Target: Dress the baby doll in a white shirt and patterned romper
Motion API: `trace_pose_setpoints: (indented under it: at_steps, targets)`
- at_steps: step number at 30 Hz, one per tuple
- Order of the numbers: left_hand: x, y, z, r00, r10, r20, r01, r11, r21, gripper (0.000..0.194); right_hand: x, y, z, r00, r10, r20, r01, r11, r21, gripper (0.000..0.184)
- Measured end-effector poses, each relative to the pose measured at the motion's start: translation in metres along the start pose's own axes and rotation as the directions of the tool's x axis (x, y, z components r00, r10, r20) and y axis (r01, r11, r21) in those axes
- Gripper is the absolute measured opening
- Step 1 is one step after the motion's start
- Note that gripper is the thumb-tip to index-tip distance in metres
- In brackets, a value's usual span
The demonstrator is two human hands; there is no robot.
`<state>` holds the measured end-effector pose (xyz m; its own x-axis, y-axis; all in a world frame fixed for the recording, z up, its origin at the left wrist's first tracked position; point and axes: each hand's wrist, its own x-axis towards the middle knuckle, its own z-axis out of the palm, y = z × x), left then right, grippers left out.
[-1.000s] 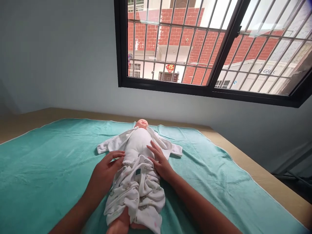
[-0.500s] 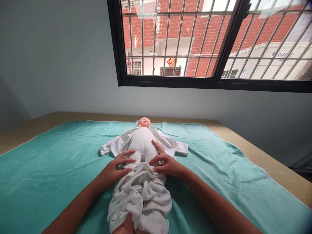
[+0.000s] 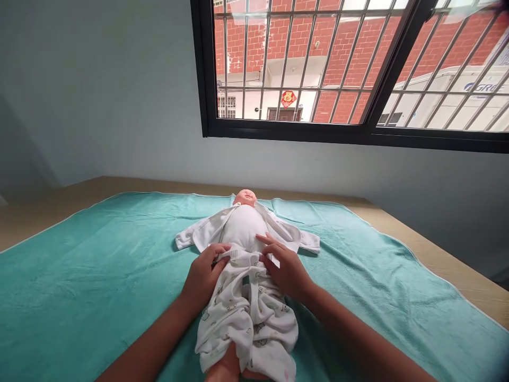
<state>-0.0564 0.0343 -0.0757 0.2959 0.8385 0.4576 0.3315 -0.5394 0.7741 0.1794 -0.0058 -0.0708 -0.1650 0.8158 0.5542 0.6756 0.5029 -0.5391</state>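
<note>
A baby doll [image 3: 245,198] lies on its back, head away from me, its torso in white. White baby pants [image 3: 246,313] with a small print cover its legs, bunched, with the waistband at the hips. My left hand [image 3: 204,273] pinches the waistband's left side between thumb and fingers. On the other side, my right hand [image 3: 288,268] holds the waistband with the thumb, while its upper fingers stretch over the doll's belly. A white long-sleeved jacket [image 3: 207,229] lies spread open under the doll. Bare doll legs [image 3: 226,366] show at the pants' lower end.
A teal blanket [image 3: 119,276] lies beneath the doll on a wooden table [image 3: 449,254]. Behind the table stands a grey wall [image 3: 119,95] with a black-framed, barred window [image 3: 286,130].
Both hands have moved up toward the belly, drawing the waistband higher over the doll's hips. The left fingers have closed from a spread pose. The view has shifted slightly.
</note>
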Motion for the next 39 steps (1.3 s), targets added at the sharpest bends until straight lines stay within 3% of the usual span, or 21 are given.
trace_pose_setpoints:
  at_steps: [3,7,11,14,16,18,20,22,26,28,32,36,39]
  targets:
    - [0.005,0.0,0.002,0.998,0.066,-0.016,-0.063,0.988,0.14,0.014,0.002,0.003,0.0,0.997,-0.059,-0.057,0.051,0.989,-0.137,0.008]
    - [0.023,0.01,-0.002,0.979,0.181,0.094,-0.202,0.921,0.334,0.01,0.017,0.01,-0.009,0.995,-0.063,-0.079,0.045,0.977,-0.207,0.014]
    - [0.05,0.019,-0.002,0.978,0.026,0.209,-0.109,0.912,0.396,0.008,0.045,0.025,-0.008,0.985,0.062,-0.161,-0.089,0.982,-0.169,0.021]
    - [0.07,0.01,0.004,0.993,-0.063,0.1,0.01,0.888,0.46,0.012,0.06,0.04,0.004,0.958,0.134,-0.255,-0.167,0.979,-0.114,0.02]
    - [0.08,-0.005,0.01,0.996,-0.081,-0.027,0.085,0.925,0.371,0.011,0.062,0.049,0.014,0.933,0.185,-0.308,-0.209,0.977,-0.047,0.02]
    - [0.087,-0.025,0.017,0.988,-0.125,-0.096,0.139,0.978,0.157,0.016,0.06,0.055,0.023,0.923,0.216,-0.319,-0.22,0.975,0.026,0.02]
    - [0.09,-0.043,0.023,0.98,-0.171,-0.098,0.17,0.985,-0.021,0.024,0.057,0.058,0.026,0.93,0.225,-0.291,-0.208,0.974,0.087,0.021]
    - [0.091,-0.056,0.027,0.978,-0.194,-0.08,0.187,0.979,-0.087,0.031,0.055,0.058,0.026,0.935,0.236,-0.266,-0.207,0.969,0.134,0.022]
    - [0.087,-0.062,0.027,0.971,-0.221,-0.091,0.208,0.969,-0.132,0.046,0.055,0.06,0.018,0.938,0.262,-0.227,-0.212,0.952,0.222,0.033]
    - [0.085,-0.059,0.025,0.971,-0.224,-0.084,0.21,0.966,-0.149,0.052,0.056,0.063,0.012,0.949,0.292,-0.123,-0.246,0.924,0.294,0.043]
    - [0.08,-0.052,0.016,0.989,-0.147,0.013,0.147,0.973,-0.178,0.043,0.056,0.069,0.002,0.946,0.318,0.066,-0.321,0.879,0.354,0.053]
    - [0.076,-0.047,0.006,0.987,-0.146,0.072,0.153,0.982,-0.111,0.023,0.059,0.068,-0.004,0.969,0.244,0.02,-0.239,0.926,0.292,0.04]
    - [0.077,-0.043,0.004,0.991,-0.131,0.037,0.13,0.991,0.006,0.012,0.062,0.063,-0.005,0.977,0.207,-0.041,-0.197,0.964,0.181,0.028]
